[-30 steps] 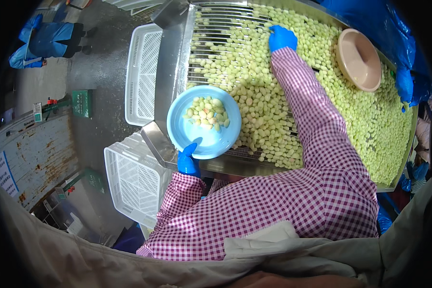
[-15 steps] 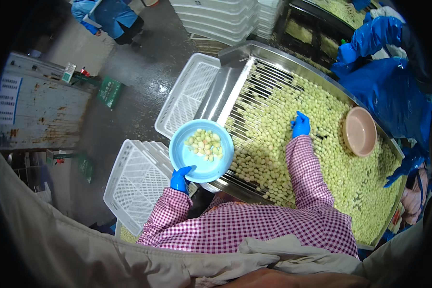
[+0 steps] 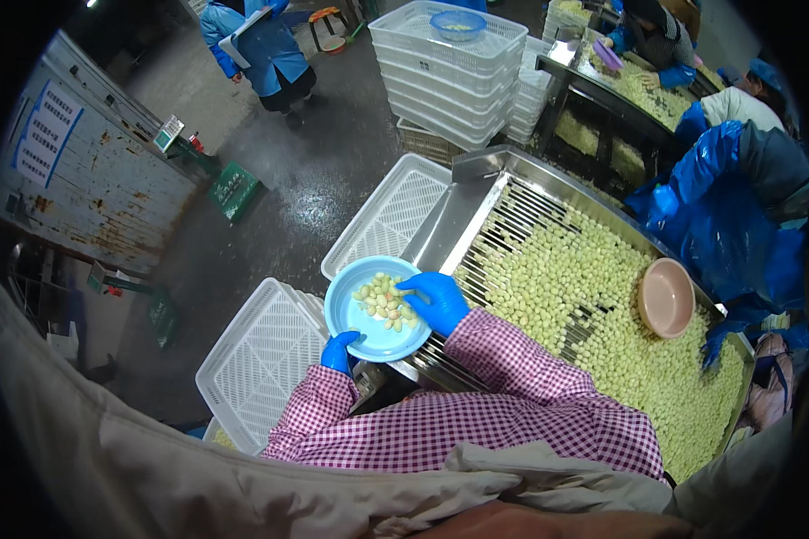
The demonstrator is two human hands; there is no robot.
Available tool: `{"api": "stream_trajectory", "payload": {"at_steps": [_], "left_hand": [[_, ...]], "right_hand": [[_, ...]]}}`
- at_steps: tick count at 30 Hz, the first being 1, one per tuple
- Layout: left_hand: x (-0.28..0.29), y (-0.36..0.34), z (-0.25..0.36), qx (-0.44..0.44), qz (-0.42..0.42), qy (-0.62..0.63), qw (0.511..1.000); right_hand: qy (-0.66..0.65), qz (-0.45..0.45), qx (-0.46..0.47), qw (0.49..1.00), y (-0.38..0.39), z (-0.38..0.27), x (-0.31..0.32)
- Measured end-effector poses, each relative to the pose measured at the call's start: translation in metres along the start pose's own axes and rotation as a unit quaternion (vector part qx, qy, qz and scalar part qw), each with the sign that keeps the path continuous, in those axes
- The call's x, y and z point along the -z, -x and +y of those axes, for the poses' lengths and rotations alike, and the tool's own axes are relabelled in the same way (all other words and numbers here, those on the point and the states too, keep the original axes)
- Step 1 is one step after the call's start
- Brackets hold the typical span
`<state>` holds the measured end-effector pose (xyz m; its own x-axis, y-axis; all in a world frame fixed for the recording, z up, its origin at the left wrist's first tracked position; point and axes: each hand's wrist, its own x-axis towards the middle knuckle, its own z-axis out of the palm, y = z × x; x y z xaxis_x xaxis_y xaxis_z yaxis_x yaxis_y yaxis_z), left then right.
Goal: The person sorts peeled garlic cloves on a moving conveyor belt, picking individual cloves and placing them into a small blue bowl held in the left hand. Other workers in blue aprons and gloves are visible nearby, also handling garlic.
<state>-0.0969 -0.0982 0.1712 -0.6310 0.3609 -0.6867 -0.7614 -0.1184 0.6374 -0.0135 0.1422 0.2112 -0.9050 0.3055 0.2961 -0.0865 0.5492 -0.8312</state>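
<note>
My left hand (image 3: 339, 351), in a blue glove, is closed on the near-left rim of a light blue basin (image 3: 351, 332). Pale green and yellowish oval pieces (image 3: 385, 301) lie in a small heap inside it. My right hand (image 3: 438, 304), also gloved in blue, is over the basin's right side with fingers bent together at the heap; whatever they hold is hidden. To the right, a slatted metal sorting tray (image 3: 476, 202) bears a thick spread of pale green round pieces (image 3: 548, 287). Dark slats show between them. A pink basin (image 3: 666, 299) sits on the spread at the right.
White perforated crates (image 3: 265, 359) stand at my left, with another crate (image 3: 386, 216) beyond the basin. Stacked crates (image 3: 449, 76) rise farther back. A co-worker in blue plastic sleeves (image 3: 706, 184) is across the tray; a person in a blue coat (image 3: 265, 54) stands far left.
My right hand has moved left from the spread of pieces to the blue basin. My left hand still holds the basin. The view has tilted up, showing more of the background.
</note>
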Motion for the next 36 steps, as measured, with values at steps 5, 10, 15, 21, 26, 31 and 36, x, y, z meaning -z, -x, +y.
{"api": "stream_trajectory", "payload": {"at_steps": [5,10,15,21,26,31,36], "left_hand": [[0.025,-0.023,-0.003,-0.007,-0.02,0.023,1.0],[0.022,-0.037,-0.011,-0.016,-0.017,0.053,0.998],[-0.02,-0.054,-0.019,0.052,-0.052,-0.011,0.997],[-0.073,-0.062,-0.047,0.117,-0.079,-0.025,0.99],[-0.113,-0.083,-0.077,0.148,-0.113,-0.068,0.98],[-0.146,-0.116,-0.108,0.243,-0.09,-0.074,0.963],[-0.166,-0.117,-0.121,0.249,-0.109,-0.156,0.95]], "right_hand": [[-0.019,0.098,-0.248,0.964,0.025,0.058,0.04],[0.036,0.143,-0.331,0.932,0.077,0.115,0.084],[0.101,0.172,-0.342,0.918,0.11,0.126,0.11],[0.055,0.073,-0.442,0.893,0.151,0.108,0.117],[-0.013,0.09,-0.511,0.855,0.205,0.143,0.126],[-0.041,0.226,-0.621,0.75,0.28,0.182,0.176],[0.268,0.258,-0.688,0.624,0.36,0.181,0.24]]}}
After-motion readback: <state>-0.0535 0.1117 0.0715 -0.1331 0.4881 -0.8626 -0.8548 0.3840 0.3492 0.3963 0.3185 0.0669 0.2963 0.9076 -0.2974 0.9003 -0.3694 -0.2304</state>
